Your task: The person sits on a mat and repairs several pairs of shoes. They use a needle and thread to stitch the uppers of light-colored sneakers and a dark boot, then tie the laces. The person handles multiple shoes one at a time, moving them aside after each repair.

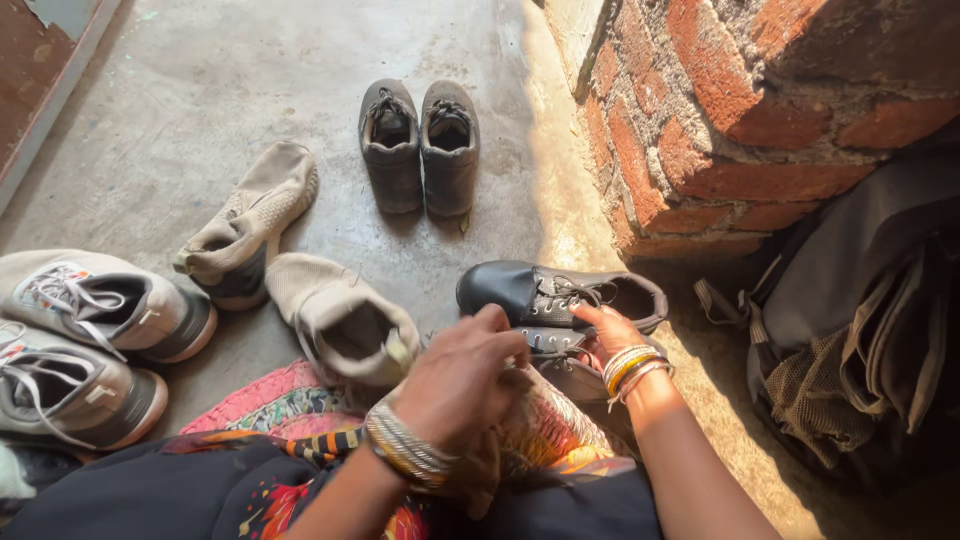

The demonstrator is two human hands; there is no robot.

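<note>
Lower centre: left hand [462,380] curled over a black lace-up shoe [560,365] in the lap, grip closed on its side as far as shows; right hand [605,330] fingers tucked into the lace area, grip partly hidden. Best keep shoe steady, pull laces evenly. Just above, second black shoe [560,293] on floor [200,90]; upper centre, grey pair [420,145].

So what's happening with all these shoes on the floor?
A person sitting on the concrete floor has a black lace-up shoe in their lap. The left hand rests on top of it and the right hand grips its side. Its black partner lies just beyond. Around them sit beige slip-ons, grey sneakers and a dark pair by the brick wall.
</note>
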